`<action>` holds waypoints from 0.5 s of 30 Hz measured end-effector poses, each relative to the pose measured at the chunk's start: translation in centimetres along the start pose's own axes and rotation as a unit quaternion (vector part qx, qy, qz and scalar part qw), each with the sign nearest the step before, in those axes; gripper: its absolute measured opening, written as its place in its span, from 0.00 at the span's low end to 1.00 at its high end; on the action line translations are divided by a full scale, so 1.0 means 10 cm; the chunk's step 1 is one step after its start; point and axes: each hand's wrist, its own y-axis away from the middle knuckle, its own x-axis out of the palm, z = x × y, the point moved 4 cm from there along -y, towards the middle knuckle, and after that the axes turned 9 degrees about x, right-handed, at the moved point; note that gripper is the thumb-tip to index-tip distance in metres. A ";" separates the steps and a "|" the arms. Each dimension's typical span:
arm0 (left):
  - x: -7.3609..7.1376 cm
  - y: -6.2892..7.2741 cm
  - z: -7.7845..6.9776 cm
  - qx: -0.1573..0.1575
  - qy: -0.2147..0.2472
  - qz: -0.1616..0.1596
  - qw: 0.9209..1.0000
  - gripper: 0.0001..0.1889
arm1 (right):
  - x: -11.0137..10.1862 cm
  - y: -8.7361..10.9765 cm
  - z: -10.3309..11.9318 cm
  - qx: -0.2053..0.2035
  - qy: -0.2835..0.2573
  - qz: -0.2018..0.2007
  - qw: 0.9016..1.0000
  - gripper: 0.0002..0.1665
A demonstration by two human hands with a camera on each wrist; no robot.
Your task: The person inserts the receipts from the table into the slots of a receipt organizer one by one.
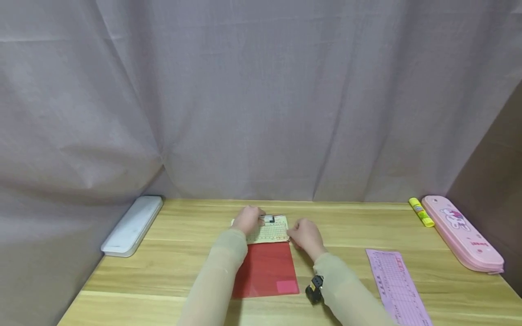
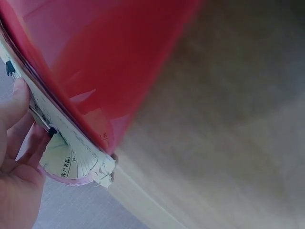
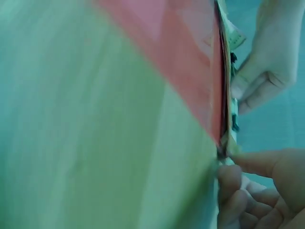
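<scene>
A pad of pale yellow printed forms (image 1: 269,232) lies at the middle of the table, joined to a red translucent sheet (image 1: 265,267) spread toward me. Along the far edge of the pad runs a metal paper fastener (image 2: 40,119) with small black slides. My left hand (image 1: 247,220) grips that far edge, thumb on the fastener and fingers behind the curled slips (image 2: 62,157). At the pad's right edge, my right hand (image 1: 306,236) pinches the corner between thumb and forefinger (image 3: 259,162). The pad's left part is hidden behind my left hand.
A loose pink printed slip (image 1: 397,285) lies right of my right arm. Farther right are a yellow glue stick (image 1: 421,212) and a pink pencil case (image 1: 465,233). A white case (image 1: 132,225) lies at the left edge. Grey curtain (image 1: 261,99) hangs behind the table.
</scene>
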 end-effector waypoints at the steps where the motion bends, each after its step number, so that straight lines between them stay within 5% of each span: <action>1: 0.00 0.00 0.00 0.000 0.000 -0.001 1.000 0.11 | -0.05 0.01 -0.01 -0.009 0.016 -0.002 1.000 0.13; 15: -0.04 0.02 -0.05 -0.007 -0.003 0.001 1.000 0.12 | -0.56 0.14 -0.40 -0.061 0.032 0.031 0.997 0.09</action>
